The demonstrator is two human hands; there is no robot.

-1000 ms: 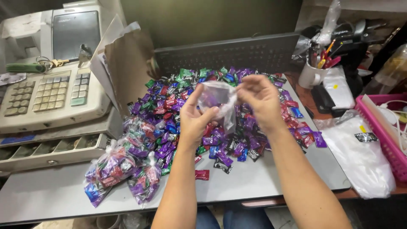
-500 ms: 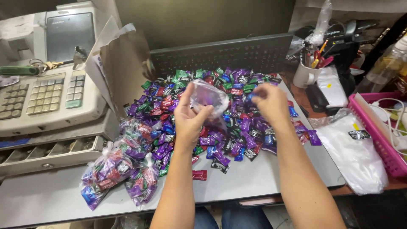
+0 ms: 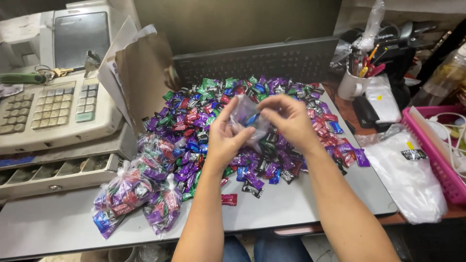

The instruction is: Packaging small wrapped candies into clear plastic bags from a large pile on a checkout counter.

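Head camera looks down on my two hands raised together above a wide heap of small wrapped candies (image 3: 204, 116) in purple, red, green, blue and black foil, spread over the grey surface (image 3: 301, 204). My left hand (image 3: 225, 138) grips one side of a small clear plastic bag (image 3: 246, 121), its fingers (image 3: 224, 112) closed on the film from the left, thumb pressed across the front. My right hand (image 3: 291, 121) meets it from the other side, fingers (image 3: 273, 103) curled and pinched at the bag's upper edge; something blue shows through the film, though I cannot tell whether the hand grips a candy or only the plastic. The bag hangs in the air just over the middle of the heap, between both hands, not touching the surface. Near the front left edge lie several filled and knotted clear bags of mixed candies (image 3: 133, 194), touching one another. One red candy (image 3: 229, 199) lies apart at the front of the heap. To the left sits a beige cash register (image 3: 48, 111) with its coin drawer open, a torn brown cardboard sheet (image 3: 143, 73) leaning beside it. Behind the heap lies a dark keyboard (image 3: 257, 60); to the right stand a white mug of pens (image 3: 352, 85), a stack of clear empty bags (image 3: 407, 174) and a pink plastic basket (image 3: 437, 155).
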